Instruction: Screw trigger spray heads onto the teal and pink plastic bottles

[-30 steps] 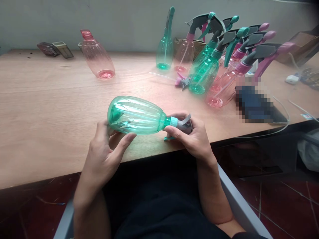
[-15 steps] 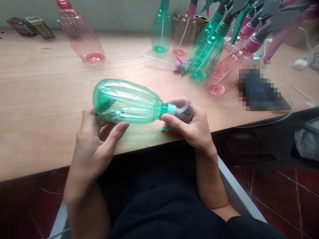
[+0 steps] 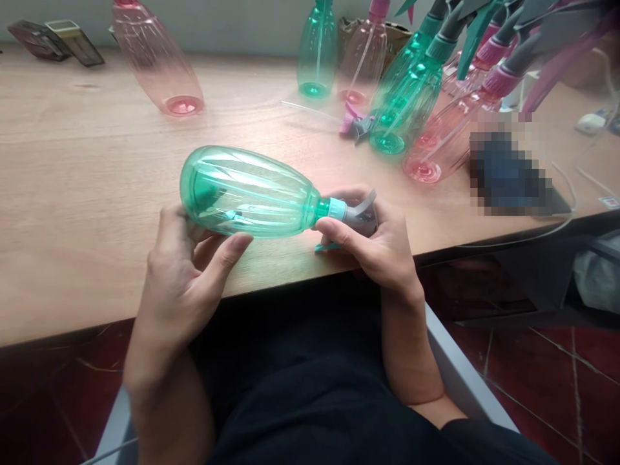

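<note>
A clear green spray bottle (image 3: 252,194) lies sideways in my hands above the table's front edge, its base to the left. My left hand (image 3: 194,265) cups the body from below, thumb along the near side; its fingers are partly hidden behind the bottle. At the neck, my right hand (image 3: 378,239) is closed round the grey spray head (image 3: 361,216), with the thumb by the light teal collar (image 3: 337,210). A thin tube shows through the green plastic.
A pink bottle without a visible spray head (image 3: 159,64) stands at the back left. Several green and pink spray bottles (image 3: 407,97) stand at the back right. Near them lies a loose pink-and-grey spray head (image 3: 356,123) with its tube. A blurred-out dark object (image 3: 508,171) is at the right.
The view has shifted slightly, so the background things sit a little higher and further right. Both hands keep the same hold on the spray bottle.
</note>
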The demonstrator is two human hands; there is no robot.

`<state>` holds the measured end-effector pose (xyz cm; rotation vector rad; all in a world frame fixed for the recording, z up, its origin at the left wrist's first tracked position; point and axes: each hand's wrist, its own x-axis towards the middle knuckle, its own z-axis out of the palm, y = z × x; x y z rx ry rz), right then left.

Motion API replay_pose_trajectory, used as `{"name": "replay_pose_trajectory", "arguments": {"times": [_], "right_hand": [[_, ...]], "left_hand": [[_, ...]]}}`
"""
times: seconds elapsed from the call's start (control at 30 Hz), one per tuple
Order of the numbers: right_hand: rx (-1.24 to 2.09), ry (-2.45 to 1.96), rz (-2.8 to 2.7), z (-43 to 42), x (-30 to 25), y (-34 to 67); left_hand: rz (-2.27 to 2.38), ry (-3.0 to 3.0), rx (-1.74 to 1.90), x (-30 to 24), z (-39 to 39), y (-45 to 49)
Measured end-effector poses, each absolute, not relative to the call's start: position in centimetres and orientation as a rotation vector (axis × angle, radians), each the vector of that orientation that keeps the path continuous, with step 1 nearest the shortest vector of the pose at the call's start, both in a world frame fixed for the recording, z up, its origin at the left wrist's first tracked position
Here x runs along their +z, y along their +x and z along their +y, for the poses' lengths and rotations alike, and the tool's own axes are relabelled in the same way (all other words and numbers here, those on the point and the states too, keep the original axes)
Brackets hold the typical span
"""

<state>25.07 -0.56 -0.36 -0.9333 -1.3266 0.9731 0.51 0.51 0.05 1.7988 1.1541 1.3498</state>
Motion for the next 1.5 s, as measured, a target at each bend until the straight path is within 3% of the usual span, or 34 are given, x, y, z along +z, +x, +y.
{"name": "replay_pose_trajectory", "arguments": {"times": [1.5], "right_hand": [[0.960, -0.981, -1.334, -0.68, -0.22, 25.00]], "left_hand": [[1.131, 1.786, 1.372, 0.17, 0.41, 0.72]]}}
